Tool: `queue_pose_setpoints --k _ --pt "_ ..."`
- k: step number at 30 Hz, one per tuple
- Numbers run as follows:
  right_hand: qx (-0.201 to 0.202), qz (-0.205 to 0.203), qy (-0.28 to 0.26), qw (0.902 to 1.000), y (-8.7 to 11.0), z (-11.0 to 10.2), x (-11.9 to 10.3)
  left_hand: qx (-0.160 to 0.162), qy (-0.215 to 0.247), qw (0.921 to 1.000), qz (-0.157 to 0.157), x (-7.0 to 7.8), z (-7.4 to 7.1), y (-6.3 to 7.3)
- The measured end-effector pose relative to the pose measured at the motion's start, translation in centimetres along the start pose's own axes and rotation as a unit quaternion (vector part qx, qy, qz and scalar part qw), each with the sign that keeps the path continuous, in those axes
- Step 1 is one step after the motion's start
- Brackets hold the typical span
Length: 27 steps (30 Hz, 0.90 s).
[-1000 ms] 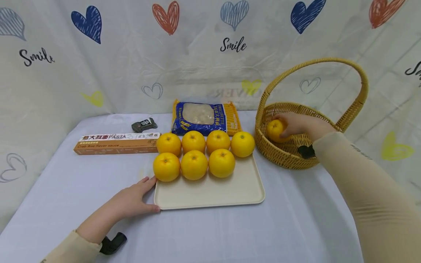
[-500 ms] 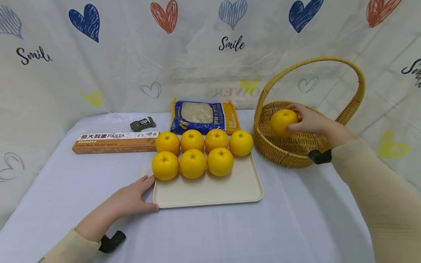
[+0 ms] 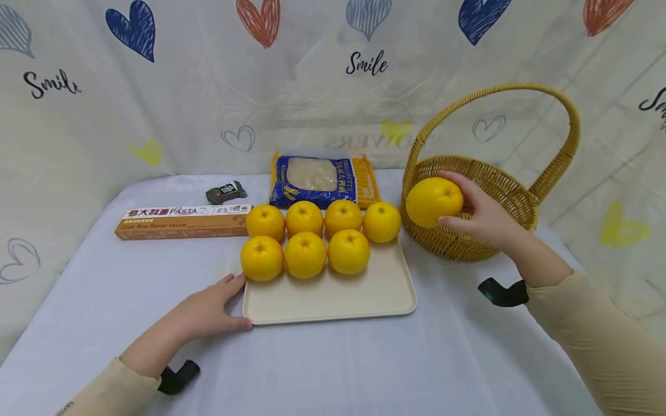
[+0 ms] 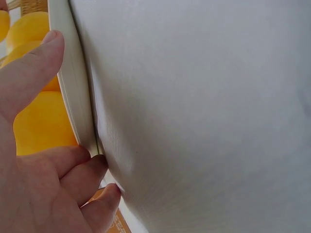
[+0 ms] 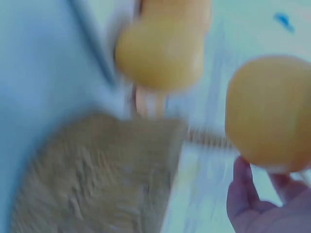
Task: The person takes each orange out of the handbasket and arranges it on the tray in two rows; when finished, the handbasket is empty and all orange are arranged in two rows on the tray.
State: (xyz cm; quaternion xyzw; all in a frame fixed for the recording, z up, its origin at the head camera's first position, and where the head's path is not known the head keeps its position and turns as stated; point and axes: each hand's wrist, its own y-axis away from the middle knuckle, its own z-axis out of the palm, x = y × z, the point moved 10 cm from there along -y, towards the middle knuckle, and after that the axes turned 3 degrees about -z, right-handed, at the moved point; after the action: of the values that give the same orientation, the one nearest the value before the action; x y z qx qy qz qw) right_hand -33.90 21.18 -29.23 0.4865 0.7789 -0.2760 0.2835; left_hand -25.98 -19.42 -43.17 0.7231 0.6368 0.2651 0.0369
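My right hand (image 3: 481, 214) grips an orange (image 3: 434, 202), thumb and fingers around its right side, in front of the basket's left rim in the head view. In the right wrist view the held orange (image 5: 272, 114) appears large and blurred at the right. A cream tray (image 3: 333, 303) lies on the table with several oranges (image 3: 306, 255) in two rows on its back part. My left hand (image 3: 208, 309) rests at the tray's left edge, fingers spread. The left wrist view shows its thumb and fingertips against the tray's rim (image 4: 73, 97).
A wicker basket (image 3: 447, 248) with a tall handle stands at the right. Behind the tray lies a blue and yellow pasta bag (image 3: 317, 180). A long pasta box (image 3: 182, 222) and a small dark packet (image 3: 226, 192) lie to the left. A patterned cloth hangs at the back.
My right hand has lifted the orange up out of the basket and brought it toward the front left, over the rim. The left hand stays at the tray's edge.
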Motion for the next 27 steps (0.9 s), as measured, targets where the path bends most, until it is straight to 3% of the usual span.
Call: queue_pose_setpoints --k 5,12,27 --pt "-0.033 -0.029 -0.024 0.9987 0.8 3.7 -1.4 0.0 0.003 1.0 0.001 -0.1 -0.1 -0.2" --pt "-0.069 -0.017 -0.061 0.9956 1.2 7.3 -0.6 -0.002 0.007 1.0 -0.001 -0.1 0.2 -0.3" --pt "-0.06 -0.002 -0.036 0.9976 1.5 9.1 0.9 -0.002 0.004 1.0 0.0 0.3 -0.1 0.3"
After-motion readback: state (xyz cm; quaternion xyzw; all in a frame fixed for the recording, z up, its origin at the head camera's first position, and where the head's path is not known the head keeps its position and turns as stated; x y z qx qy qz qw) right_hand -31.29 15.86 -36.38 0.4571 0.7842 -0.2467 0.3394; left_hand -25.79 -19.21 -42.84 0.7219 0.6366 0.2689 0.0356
